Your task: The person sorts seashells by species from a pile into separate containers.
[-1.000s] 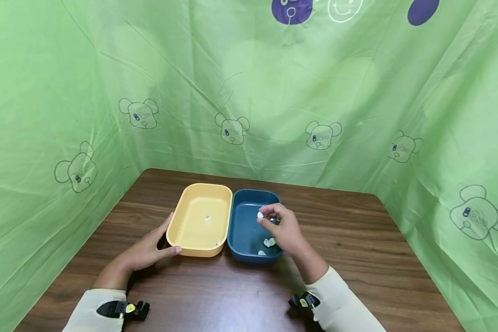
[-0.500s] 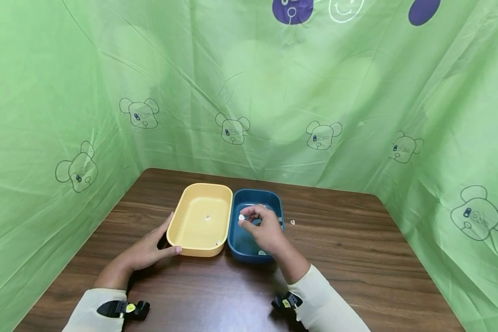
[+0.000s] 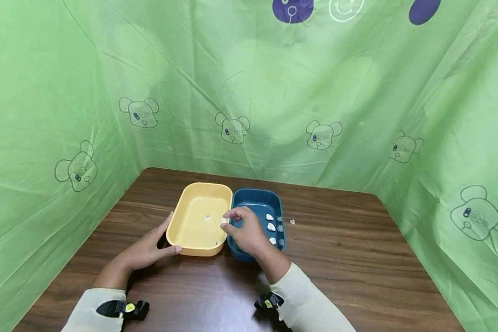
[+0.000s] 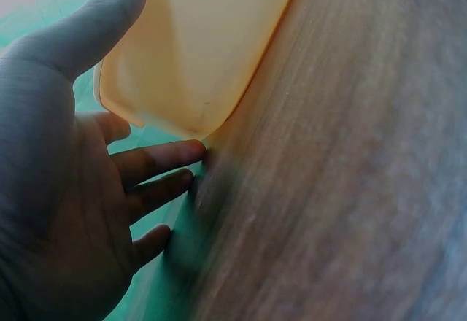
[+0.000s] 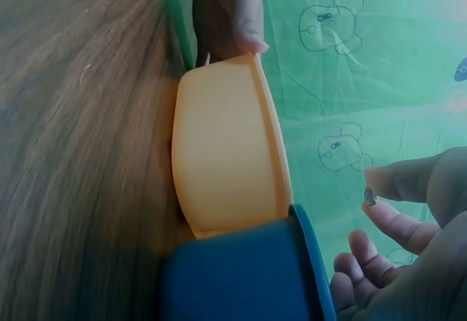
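Observation:
My right hand (image 3: 246, 233) pinches a small white shell-like piece (image 3: 224, 221) between thumb and index finger, above the meeting rims of the two boxes. In the right wrist view this piece (image 5: 371, 196) looks dark and striped. The yellow box (image 3: 191, 216) holds a small piece (image 3: 207, 217) near its middle and another (image 3: 218, 242) at its near right corner. My left hand (image 3: 149, 248) rests against that box's near left corner, thumb on the near side, other fingers extended along the left. In the blue box (image 3: 255, 196), white pieces (image 3: 271, 227) lie along the right side.
One small pale piece (image 3: 292, 222) lies on the brown wooden table (image 3: 336, 258), right of the blue box. Green cloth (image 3: 274, 92) printed with bear faces hangs behind and at both sides of the table. The two boxes stand side by side.
My right hand has moved left with the pinched piece, from over the blue box to the yellow box's right rim, uncovering pieces in the blue box. My left hand has stayed put.

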{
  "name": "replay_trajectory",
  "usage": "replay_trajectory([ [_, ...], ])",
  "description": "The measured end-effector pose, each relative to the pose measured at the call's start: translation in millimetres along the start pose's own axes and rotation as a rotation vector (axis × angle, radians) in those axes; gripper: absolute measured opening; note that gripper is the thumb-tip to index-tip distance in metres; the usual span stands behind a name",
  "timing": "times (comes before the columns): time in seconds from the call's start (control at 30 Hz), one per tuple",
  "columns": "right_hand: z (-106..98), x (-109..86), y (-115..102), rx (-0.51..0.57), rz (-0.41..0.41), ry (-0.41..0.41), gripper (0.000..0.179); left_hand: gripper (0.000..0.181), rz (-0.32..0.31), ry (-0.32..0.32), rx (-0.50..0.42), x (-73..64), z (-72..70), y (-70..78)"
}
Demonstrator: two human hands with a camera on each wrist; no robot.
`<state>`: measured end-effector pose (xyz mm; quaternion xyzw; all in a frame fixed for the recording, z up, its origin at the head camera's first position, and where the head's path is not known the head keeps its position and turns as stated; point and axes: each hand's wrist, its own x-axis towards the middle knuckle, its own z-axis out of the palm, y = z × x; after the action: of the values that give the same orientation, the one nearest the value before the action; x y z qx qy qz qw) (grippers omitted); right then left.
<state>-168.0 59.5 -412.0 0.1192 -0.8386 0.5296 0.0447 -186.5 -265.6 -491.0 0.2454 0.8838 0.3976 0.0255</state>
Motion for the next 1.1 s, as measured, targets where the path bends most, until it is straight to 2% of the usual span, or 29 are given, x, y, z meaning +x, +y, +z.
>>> replay_trajectory([
  [0.2, 11.1, 3.1, -0.9, -0.008, 0.014, 0.003, 0.014, 0.113, 0.001, -0.003, 0.006, -0.5, -0.6, 1.5],
  [0.4, 19.6, 7.3, -0.1, -0.036, 0.045, 0.038, 0.014, 0.112, -0.005, 0.001, 0.017, 0.1, -0.1, 1.8],
  [0.53, 21.6, 9.3, 0.1, -0.041, 0.036, 0.04, 0.022, 0.112, -0.005, -0.001, 0.009, 0.9, -0.3, 1.2],
  [0.87, 14.6, 9.4, 0.7, -0.033, 0.031, 0.021, 0.027, 0.113, 0.004, -0.002, -0.002, 1.5, -1.1, 2.7],
  [1.1, -0.6, 8.0, -0.4, -0.011, 0.034, 0.024, 0.029, 0.113, 0.002, -0.009, -0.005, 1.4, -1.0, 1.4],
])
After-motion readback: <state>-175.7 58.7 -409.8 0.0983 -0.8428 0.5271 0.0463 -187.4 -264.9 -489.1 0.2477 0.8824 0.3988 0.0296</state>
